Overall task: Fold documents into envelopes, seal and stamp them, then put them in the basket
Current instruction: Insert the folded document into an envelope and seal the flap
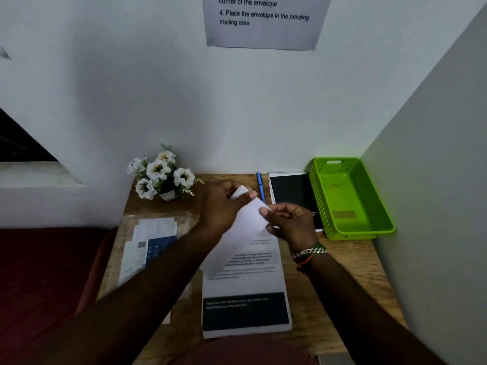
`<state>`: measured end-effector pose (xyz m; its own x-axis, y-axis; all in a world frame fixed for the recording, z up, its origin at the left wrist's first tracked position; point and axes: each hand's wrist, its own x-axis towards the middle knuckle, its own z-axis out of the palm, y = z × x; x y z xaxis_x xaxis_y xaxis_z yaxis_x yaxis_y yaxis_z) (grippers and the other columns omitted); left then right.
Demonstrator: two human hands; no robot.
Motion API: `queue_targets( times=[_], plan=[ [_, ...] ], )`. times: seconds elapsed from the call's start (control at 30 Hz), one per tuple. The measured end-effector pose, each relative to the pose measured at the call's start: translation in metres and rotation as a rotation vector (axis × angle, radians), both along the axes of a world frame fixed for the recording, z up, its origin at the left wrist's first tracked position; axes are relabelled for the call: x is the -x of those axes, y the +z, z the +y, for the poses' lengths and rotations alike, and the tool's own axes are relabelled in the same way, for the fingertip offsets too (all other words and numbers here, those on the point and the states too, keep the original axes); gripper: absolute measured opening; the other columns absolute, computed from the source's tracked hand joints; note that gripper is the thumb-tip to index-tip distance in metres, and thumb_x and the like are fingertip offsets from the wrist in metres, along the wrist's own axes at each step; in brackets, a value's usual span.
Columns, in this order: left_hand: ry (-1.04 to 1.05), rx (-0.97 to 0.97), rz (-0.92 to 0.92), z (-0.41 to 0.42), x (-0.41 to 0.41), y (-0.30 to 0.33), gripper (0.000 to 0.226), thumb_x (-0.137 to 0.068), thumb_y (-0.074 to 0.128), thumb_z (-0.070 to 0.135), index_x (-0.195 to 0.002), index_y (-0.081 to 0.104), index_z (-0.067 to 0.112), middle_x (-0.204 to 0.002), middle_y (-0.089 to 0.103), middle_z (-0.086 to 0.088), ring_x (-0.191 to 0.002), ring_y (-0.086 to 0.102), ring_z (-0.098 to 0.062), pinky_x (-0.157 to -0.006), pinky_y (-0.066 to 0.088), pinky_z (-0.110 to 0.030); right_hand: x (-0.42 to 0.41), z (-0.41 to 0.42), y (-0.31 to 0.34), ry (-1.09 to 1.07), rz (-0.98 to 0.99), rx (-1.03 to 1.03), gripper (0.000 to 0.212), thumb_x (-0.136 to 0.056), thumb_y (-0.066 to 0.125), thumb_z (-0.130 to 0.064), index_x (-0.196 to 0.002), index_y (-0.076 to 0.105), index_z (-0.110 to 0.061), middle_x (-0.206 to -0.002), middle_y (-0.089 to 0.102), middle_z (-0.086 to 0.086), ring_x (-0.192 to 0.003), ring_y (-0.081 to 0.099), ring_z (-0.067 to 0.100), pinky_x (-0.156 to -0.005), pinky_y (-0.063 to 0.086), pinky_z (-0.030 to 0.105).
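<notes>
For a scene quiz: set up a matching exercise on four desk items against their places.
Things:
1. green basket
2. blue pen
3. white flowers
4. white sheet

Places:
A. back left of the desk
B. held in both hands above the document stack
C. far right, against the side wall
D. lying left of the notebook

Pairs: 1-C, 2-D, 3-A, 4-B

White sheet held up over the document stack, green basket at the right

The white sheet (247, 222) is lifted and tilted above the stack of printed documents (246, 293) lying flat on the desk, possibly partly folded. The green perforated basket (350, 198) sits against the right wall, well apart.
</notes>
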<state>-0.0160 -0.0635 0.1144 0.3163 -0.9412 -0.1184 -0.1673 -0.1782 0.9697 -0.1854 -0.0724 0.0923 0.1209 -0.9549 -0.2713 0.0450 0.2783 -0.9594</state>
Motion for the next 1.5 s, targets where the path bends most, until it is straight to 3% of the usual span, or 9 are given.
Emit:
queue_targets(
  times=[0.27,0.43,0.57,0.73,0.87,1.0,1.17,1.3,1.5],
  plan=[
    [0.074,0.029,0.122,0.007,0.001,0.009,0.016,-0.096,0.068,0.028,-0.097,0.079,0.017,-0.092,0.078,0.001,-0.086,0.074,-0.022,-0.079,0.061,-0.043,0.009,0.004,0.008,-0.062,-0.124,-0.014,0.014,-0.086,0.074,-0.008,-0.100,0.076,-0.008,-0.083,0.075,0.013,-0.066,0.061,0.018,-0.059,0.053,0.025],
    [0.224,0.178,-0.112,0.019,0.016,0.019,0.032,-0.099,0.061,0.028,-0.131,0.065,0.024,-0.133,0.061,-0.001,-0.117,0.060,-0.012,-0.098,0.050,-0.022,0.004,0.013,0.034,-0.254,-0.040,0.265,0.012,-0.081,0.078,-0.001,-0.092,0.077,-0.005,-0.078,0.076,0.007,-0.061,0.066,0.013,-0.056,0.054,0.026],
    [0.137,0.017,0.396,0.045,0.039,0.061,0.074,-0.079,0.072,0.065,-0.136,0.056,0.021,-0.132,0.064,-0.009,-0.118,0.064,-0.023,-0.096,0.056,-0.042,-0.009,0.036,0.064,-0.212,0.088,0.641,0.006,-0.081,0.079,-0.001,-0.087,0.077,-0.004,-0.088,0.077,0.001,-0.080,0.073,0.014,-0.071,0.058,0.030],
    [0.155,0.011,0.582,0.064,0.036,0.080,0.016,-0.102,0.056,0.013,-0.114,0.066,0.009,-0.102,0.076,-0.012,-0.093,0.075,-0.026,-0.077,0.060,-0.037,-0.029,0.057,0.048,0.049,0.330,0.956,0.009,-0.082,0.080,-0.009,-0.091,0.077,-0.009,-0.100,0.075,-0.001,-0.103,0.068,0.013,-0.087,0.054,0.038],
    [0.267,-0.242,0.626,0.051,0.003,0.034,0.030,-0.104,0.043,0.000,-0.121,0.063,0.015,-0.114,0.071,-0.007,-0.102,0.070,-0.029,-0.074,0.061,-0.041,-0.023,0.052,0.013,0.134,0.440,0.847,0.016,-0.085,0.079,-0.027,-0.099,0.077,-0.019,-0.119,0.071,-0.009,-0.129,0.053,0.011,-0.105,0.044,0.034],
    [0.241,-0.475,0.724,0.044,-0.048,-0.019,0.037,-0.104,0.041,-0.001,-0.133,0.055,0.015,-0.138,0.057,-0.014,-0.122,0.056,-0.036,-0.073,0.058,-0.047,0.015,0.028,-0.061,-0.228,0.600,0.559,0.033,-0.089,0.069,-0.038,-0.115,0.069,-0.017,-0.125,0.067,-0.001,-0.118,0.059,0.019,-0.103,0.045,0.038],
    [0.178,-0.594,0.676,0.053,-0.090,-0.058,0.037,-0.103,0.040,-0.002,-0.131,0.057,0.015,-0.132,0.061,-0.017,-0.112,0.060,-0.034,-0.079,0.056,-0.048,0.043,0.011,-0.110,-0.241,0.146,-0.231,0.015,-0.085,0.075,-0.010,-0.098,0.072,-0.014,-0.108,0.073,0.015,-0.095,0.069,0.029,-0.073,0.056,0.033],
    [0.230,-0.628,0.568,0.052,-0.103,-0.083,0.040,-0.102,0.042,-0.001,-0.137,0.056,0.012,-0.129,0.062,-0.019,-0.113,0.061,-0.039,-0.088,0.056,-0.057,0.041,0.012,-0.111,-0.141,0.242,-0.227,0.017,-0.078,0.077,0.001,-0.094,0.074,-0.005,-0.091,0.076,0.016,-0.074,0.067,0.027,-0.061,0.054,0.031],
    [0.214,-0.533,0.143,0.055,-0.095,-0.103,0.032,-0.101,0.055,0.011,-0.133,0.060,0.006,-0.130,0.064,-0.018,-0.107,0.064,-0.031,-0.096,0.054,-0.048,0.028,0.003,-0.118,-0.137,0.444,-0.129,0.018,-0.075,0.080,-0.001,-0.085,0.073,-0.014,-0.087,0.075,0.003,-0.086,0.071,0.020,-0.086,0.059,0.043]
  ],
)
